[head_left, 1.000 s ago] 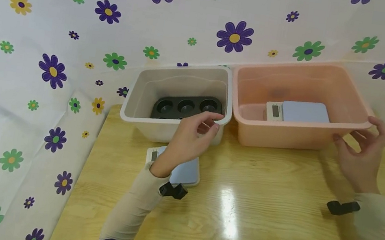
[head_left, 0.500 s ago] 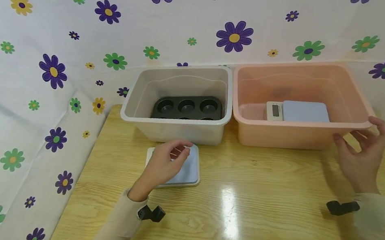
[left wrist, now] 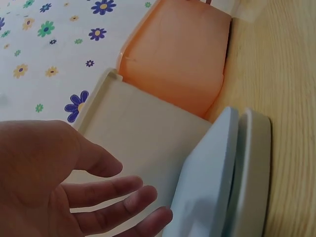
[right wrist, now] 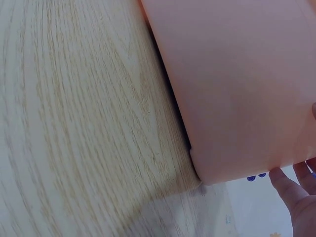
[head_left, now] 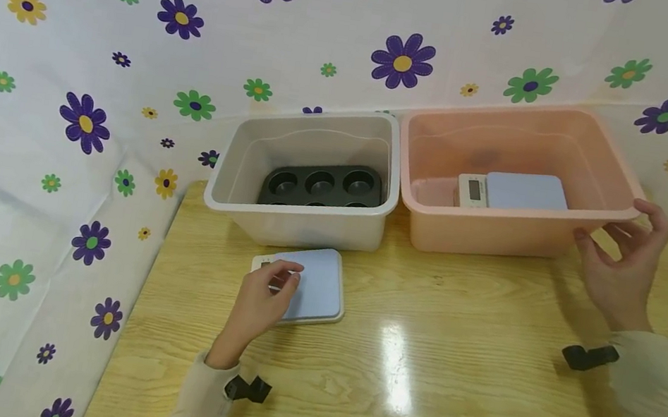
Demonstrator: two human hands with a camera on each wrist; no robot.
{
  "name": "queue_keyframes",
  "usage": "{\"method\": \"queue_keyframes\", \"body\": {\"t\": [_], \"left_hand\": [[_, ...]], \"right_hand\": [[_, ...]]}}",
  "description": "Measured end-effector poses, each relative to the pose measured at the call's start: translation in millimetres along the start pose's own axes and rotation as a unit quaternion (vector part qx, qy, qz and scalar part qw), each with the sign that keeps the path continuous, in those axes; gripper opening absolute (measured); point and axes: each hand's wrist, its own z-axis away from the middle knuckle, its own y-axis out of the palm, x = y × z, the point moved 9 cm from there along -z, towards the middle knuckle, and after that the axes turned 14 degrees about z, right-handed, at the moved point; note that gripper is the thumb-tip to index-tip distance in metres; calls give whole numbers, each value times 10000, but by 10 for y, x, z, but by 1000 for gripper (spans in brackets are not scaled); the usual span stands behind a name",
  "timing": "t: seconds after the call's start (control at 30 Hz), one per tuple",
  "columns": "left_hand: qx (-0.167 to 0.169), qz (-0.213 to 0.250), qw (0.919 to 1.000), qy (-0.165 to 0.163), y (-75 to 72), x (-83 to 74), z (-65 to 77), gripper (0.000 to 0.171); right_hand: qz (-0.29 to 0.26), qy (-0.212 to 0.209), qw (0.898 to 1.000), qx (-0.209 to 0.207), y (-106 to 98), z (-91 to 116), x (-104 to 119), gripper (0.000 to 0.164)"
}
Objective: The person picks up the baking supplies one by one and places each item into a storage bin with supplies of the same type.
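My left hand (head_left: 259, 305) hovers over the left part of a kitchen scale (head_left: 316, 288) that lies flat on the table. Its fingers are loosely bent with nothing between them, and in the left wrist view a gap shows between the fingertips (left wrist: 150, 195) and the scale's pale blue plate (left wrist: 205, 180). At the front right corner of a pink bin (head_left: 490, 234), my right hand (head_left: 622, 277) grips the rim and wall, with thumb in front and fingers round the side. A second kitchen scale (head_left: 525, 191) with a small display sits inside that bin.
To the left of the pink bin stands a cream bin (head_left: 306, 227), its rim close against the pink one. A dark muffin tin (head_left: 319, 184) lies in it. Behind both bins hangs a white flower-print cloth (head_left: 329, 15). The wooden table (head_left: 452, 368) extends in front.
My left hand has drawn back from the cream bin's front rim, down and to the left, to above the scale on the table. The right hand stays at the pink bin's corner.
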Motion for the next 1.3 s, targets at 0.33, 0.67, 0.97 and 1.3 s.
{"method": "queue_keyframes", "body": {"t": [0.33,0.67,0.97,1.3], "left_hand": [[-491,-696,9963,113,-203,189,117,20],[-636,-737,9944,-406,-254,472,237,23],[-961,-970,9890,-564,-221,560,324,23],[-1145,-339,9865,-1119,-213,667,342,31]], "right_hand": [[-232,97,9997,20,6,0,-10,79],[-281,151,9995,24,4,26,-51,80],[-110,211,9997,15,-2,15,-60,81],[158,241,9996,66,4,-10,-60,81]]}}
